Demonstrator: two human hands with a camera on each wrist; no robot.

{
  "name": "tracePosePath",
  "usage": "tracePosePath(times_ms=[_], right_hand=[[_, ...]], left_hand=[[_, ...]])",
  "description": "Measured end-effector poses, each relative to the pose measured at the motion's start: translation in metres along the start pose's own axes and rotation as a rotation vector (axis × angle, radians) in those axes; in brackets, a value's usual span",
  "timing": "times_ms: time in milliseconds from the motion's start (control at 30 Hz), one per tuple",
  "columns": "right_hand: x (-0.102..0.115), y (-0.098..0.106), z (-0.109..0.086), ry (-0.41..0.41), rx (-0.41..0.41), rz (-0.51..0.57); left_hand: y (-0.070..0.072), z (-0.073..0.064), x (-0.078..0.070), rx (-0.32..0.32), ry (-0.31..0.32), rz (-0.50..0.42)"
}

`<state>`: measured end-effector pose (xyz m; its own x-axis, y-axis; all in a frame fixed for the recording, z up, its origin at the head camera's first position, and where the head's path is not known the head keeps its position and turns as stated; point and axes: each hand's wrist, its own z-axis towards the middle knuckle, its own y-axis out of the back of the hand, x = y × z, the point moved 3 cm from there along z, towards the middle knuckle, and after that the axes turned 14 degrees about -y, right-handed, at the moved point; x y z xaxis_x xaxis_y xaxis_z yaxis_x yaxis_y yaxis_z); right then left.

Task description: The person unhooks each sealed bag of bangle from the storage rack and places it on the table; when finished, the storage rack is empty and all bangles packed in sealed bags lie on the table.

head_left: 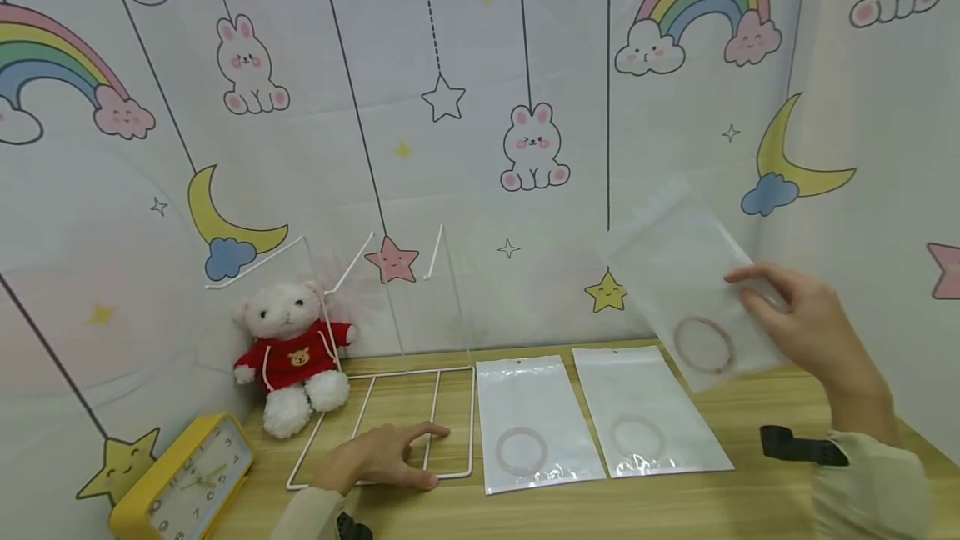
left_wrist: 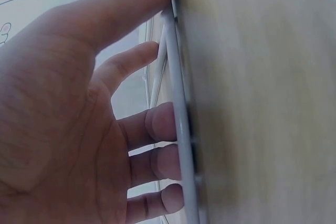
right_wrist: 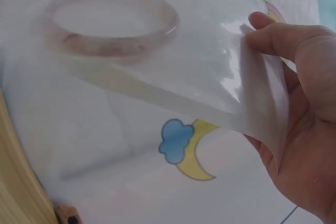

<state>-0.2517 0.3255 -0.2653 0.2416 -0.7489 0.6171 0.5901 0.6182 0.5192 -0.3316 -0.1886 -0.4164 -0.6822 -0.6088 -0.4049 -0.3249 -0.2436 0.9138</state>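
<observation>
My right hand [head_left: 813,327] pinches the edge of a clear plastic bag [head_left: 671,257] between thumb and fingers, up off the table at the right. Through the film a pinkish bangle [right_wrist: 105,45] shows in the right wrist view. A white wire rack [head_left: 473,423] stands on the table at the left. Over its front base wire lies my left hand [head_left: 375,457], fingers spread and loosely bent. In the left wrist view several fingertips touch the white wire [left_wrist: 181,114]. Two more bags, a middle one [head_left: 528,398] and one to its right [head_left: 645,407], lie flat, each with a ring inside.
A white plush bear [head_left: 288,340] in a red top sits behind the rack's left side. At the front left is a yellow alarm clock [head_left: 180,473]. The wood-grain table [head_left: 600,515] meets a printed curtain [head_left: 465,190] at the back.
</observation>
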Motion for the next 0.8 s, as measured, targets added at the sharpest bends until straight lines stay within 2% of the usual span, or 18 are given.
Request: tracePosePath(times_ms=[200, 467, 800], right_hand=[[-0.021, -0.002, 0.001, -0.046, 0.097, -0.038], [-0.045, -0.007, 0.001, -0.101, 0.191, -0.085], [-0.074, -0.010, -0.003, -0.139, 0.187, -0.118]], left_hand=[[0.000, 0.000, -0.001, 0.000, 0.015, -0.028], [0.001, 0.000, -0.002, 0.005, 0.021, -0.014], [0.001, 0.000, -0.003, 0.004, 0.018, -0.015]])
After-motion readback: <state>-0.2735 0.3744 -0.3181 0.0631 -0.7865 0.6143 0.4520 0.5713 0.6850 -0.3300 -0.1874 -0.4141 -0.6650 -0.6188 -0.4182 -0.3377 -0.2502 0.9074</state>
